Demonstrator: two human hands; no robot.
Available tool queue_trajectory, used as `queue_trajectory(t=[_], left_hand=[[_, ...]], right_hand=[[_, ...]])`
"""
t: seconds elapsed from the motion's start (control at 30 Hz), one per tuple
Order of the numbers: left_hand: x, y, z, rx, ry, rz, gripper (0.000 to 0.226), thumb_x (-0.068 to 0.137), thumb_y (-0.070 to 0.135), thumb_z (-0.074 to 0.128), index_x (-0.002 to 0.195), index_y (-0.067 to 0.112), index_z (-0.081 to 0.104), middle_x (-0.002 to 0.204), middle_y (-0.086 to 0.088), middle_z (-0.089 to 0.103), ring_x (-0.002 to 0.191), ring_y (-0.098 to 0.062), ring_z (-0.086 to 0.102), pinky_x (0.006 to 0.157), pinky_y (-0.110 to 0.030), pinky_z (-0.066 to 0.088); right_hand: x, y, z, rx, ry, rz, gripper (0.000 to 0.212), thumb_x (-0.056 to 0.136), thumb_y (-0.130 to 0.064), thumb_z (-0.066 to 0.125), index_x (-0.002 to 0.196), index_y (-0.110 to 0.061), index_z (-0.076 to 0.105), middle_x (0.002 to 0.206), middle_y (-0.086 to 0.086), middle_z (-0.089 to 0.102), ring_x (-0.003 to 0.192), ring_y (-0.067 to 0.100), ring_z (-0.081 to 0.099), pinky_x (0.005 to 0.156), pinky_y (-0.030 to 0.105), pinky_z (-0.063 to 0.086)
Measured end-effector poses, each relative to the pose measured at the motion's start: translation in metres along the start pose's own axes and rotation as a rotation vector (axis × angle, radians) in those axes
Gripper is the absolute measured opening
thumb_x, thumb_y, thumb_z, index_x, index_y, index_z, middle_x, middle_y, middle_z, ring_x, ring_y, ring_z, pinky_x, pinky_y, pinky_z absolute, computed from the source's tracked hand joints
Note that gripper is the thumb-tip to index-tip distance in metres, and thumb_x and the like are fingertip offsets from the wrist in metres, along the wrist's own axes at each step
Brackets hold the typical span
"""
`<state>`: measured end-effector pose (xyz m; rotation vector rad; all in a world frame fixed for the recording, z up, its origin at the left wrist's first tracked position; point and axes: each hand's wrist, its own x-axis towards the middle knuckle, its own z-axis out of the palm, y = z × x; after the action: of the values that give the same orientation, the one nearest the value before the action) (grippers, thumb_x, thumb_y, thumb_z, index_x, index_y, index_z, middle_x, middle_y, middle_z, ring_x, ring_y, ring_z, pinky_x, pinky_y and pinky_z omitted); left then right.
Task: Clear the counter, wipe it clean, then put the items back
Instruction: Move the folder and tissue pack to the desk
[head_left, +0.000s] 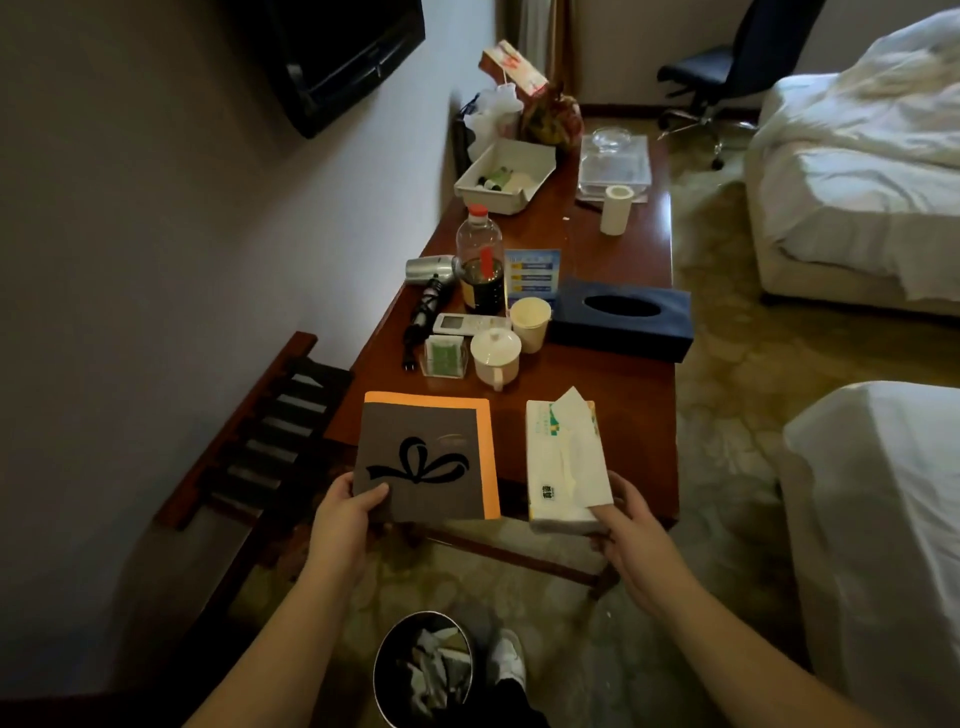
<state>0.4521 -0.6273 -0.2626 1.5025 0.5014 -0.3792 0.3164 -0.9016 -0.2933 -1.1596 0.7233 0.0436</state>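
dark red-brown wood makes up the counter (597, 374), a long shelf running along the wall, and it is crowded with things. at its near end the left hand (345, 512) grips the near left corner of a brown folder (423, 460) that has a black ribbon bow on its cover and an orange edge; the thumb lies on top and the fingers are curled underneath. the folder's near edge hangs past the counter's end. just to the right, the right hand (631, 525) holds the near end of a white tissue pack (566, 462), thumb on top, with one tissue sticking up out of it. whether the pack is lifted or still lying on the wood cannot be told.

behind these stand a white lidded mug (496, 356), a paper cup (530, 322), a small clear box (444, 356) with green inside, a remote (467, 323), a hair dryer (431, 275), a bottle (480, 262) of dark liquid with a red cap, and a dark blue tissue box (623, 322). farther back are a white cardboard tray (506, 176) and a roll of paper (617, 208).

on the floor, near the person's shoe, is a black bin (423, 670) holding crumpled paper.
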Motion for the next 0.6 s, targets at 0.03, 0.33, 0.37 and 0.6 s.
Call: queue_trajectory(t=[0.03, 0.33, 0.37, 0.6], left_hand=[[0.014, 0.003, 0.0, 0.013, -0.002, -0.011, 0.029, 0.092, 0.007, 0.059, 0.119, 0.015, 0.056, 0.112, -0.011, 0.065, 0.098, -0.029, 0.065, 0.069, -0.04, 0.055], [0.127, 0.021, -0.009, 0.088, -0.008, -0.101, 0.034, 0.091, 0.005, 0.058, 0.124, 0.014, 0.054, 0.113, -0.01, 0.063, 0.1, -0.027, 0.062, 0.076, -0.04, 0.053], [0.138, 0.02, -0.012, 0.092, -0.01, -0.117, 0.034, 0.091, 0.006, 0.059, 0.124, 0.015, 0.054, 0.114, -0.011, 0.063, 0.102, -0.029, 0.062, 0.081, -0.045, 0.054], [0.187, 0.011, -0.017, 0.189, -0.007, -0.17, 0.027, 0.087, 0.015, 0.064, 0.11, 0.028, 0.059, 0.114, -0.008, 0.065, 0.103, -0.031, 0.064, 0.088, -0.054, 0.053]], right_hand=[[0.011, 0.002, 0.008, -0.004, -0.014, 0.02, 0.048, 0.086, -0.023, 0.066, 0.127, -0.037, 0.045, 0.126, 0.002, 0.058, 0.114, 0.023, 0.059, 0.097, 0.052, 0.048], [0.093, 0.018, 0.086, -0.046, -0.101, 0.171, 0.053, 0.091, -0.016, 0.06, 0.135, -0.035, 0.038, 0.13, -0.002, 0.055, 0.115, 0.024, 0.058, 0.092, 0.049, 0.053], [0.1, 0.02, 0.091, -0.04, -0.093, 0.184, 0.056, 0.091, -0.016, 0.06, 0.139, -0.034, 0.036, 0.131, -0.002, 0.055, 0.114, 0.024, 0.059, 0.092, 0.049, 0.053], [0.131, 0.017, 0.113, -0.004, 0.036, 0.218, 0.059, 0.095, -0.007, 0.053, 0.145, -0.027, 0.03, 0.137, 0.003, 0.051, 0.105, 0.016, 0.06, 0.079, 0.033, 0.057]])
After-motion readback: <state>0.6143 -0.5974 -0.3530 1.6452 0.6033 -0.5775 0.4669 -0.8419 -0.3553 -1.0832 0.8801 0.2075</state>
